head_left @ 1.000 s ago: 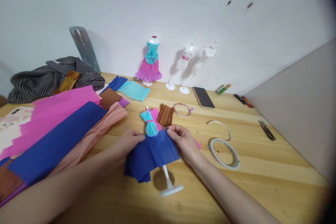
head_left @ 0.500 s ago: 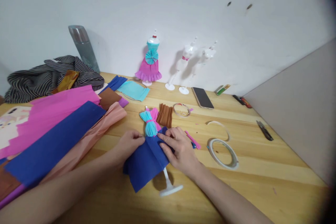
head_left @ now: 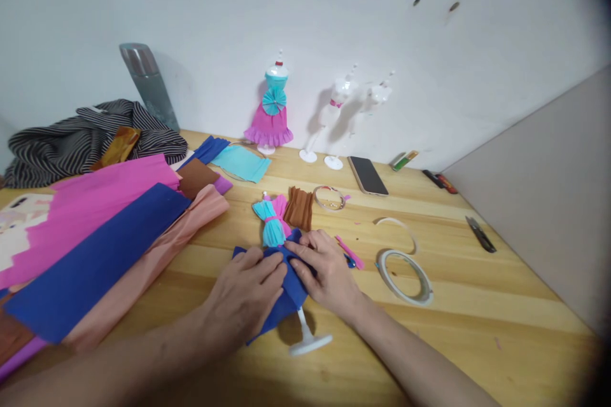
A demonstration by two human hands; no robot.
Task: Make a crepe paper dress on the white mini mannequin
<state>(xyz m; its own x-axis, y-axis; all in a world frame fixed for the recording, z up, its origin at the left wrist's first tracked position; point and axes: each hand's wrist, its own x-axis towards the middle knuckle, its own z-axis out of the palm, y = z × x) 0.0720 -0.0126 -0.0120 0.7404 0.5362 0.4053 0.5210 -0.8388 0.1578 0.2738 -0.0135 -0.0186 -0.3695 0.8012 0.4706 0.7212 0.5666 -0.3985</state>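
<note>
A small white mannequin lies on the table, its round base (head_left: 310,344) toward me. Its bodice (head_left: 274,222) is turquoise and pink crepe paper with a pink band at the waist. Blue crepe paper (head_left: 292,285) wraps the part below the waist. My left hand (head_left: 251,289) lies over this paper from the left, fingers together and bent onto it, covering much of it; its thumb is hidden. My right hand (head_left: 325,267) holds the paper just under the bodice, index finger and thumb pressed on it.
Crepe paper strips (head_left: 100,254) cover the left side. Pleated brown paper (head_left: 300,206), a wire ring (head_left: 329,198), a tape roll (head_left: 392,281), a cutter (head_left: 481,235) and a phone (head_left: 367,175) lie around. A dressed mannequin (head_left: 273,102) and two bare-skirted ones stand by the wall.
My left hand has moved right and over the blue crepe paper, from pinching its upper left edge to lying across it. My right hand stays nearly in place.
</note>
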